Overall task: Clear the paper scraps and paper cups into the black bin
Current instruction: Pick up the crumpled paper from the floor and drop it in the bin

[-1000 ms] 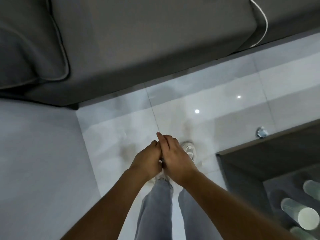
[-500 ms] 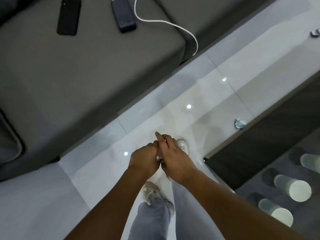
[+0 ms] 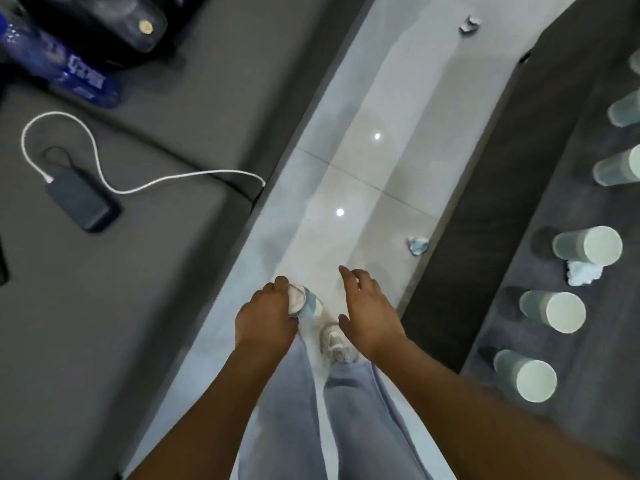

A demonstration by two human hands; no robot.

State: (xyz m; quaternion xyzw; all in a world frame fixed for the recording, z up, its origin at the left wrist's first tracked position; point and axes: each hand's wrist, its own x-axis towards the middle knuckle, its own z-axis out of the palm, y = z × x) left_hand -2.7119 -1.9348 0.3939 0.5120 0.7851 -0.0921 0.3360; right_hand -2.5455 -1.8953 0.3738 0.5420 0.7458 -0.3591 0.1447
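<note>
Left hand (image 3: 266, 315), lower centre of the frame: fingers curled round a crumpled wad of paper (image 3: 304, 301), white and pale blue, which protrudes on the hand's right side. Right hand (image 3: 369, 311), just beside it and apart from it: fingers spread and relaxed, holding nothing, palm facing down over the floor.

Below the hands: two legs in pale blue jeans (image 3: 304, 410) and one light-coloured shoe (image 3: 336, 341) on the glossy tiled floor (image 3: 363, 168), which runs as a strip from lower centre to upper right.

On the floor: one paper scrap (image 3: 417, 244) lies right of centre, against the edge of the dark low table (image 3: 485, 202). A second scrap (image 3: 469, 25) lies at the top of the frame, well apart from the first.

On the grey surface at the right edge of the frame: a row of paper cups, among them the cup at lower right (image 3: 524, 375), the one above it (image 3: 554, 311) and a third (image 3: 587, 245); further cups continue toward the upper right, partly cut off. A crumpled scrap (image 3: 583, 273) sits touching or just beside the third cup.

Left half of the frame: a grey sofa (image 3: 156, 271) carrying a dark power bank (image 3: 81, 199) with a white cable (image 3: 173, 176) attached. At upper left, a blue printed packet (image 3: 55, 60) and a black bag (image 3: 104, 22), both blurred.

The black bin does not appear in this view.
</note>
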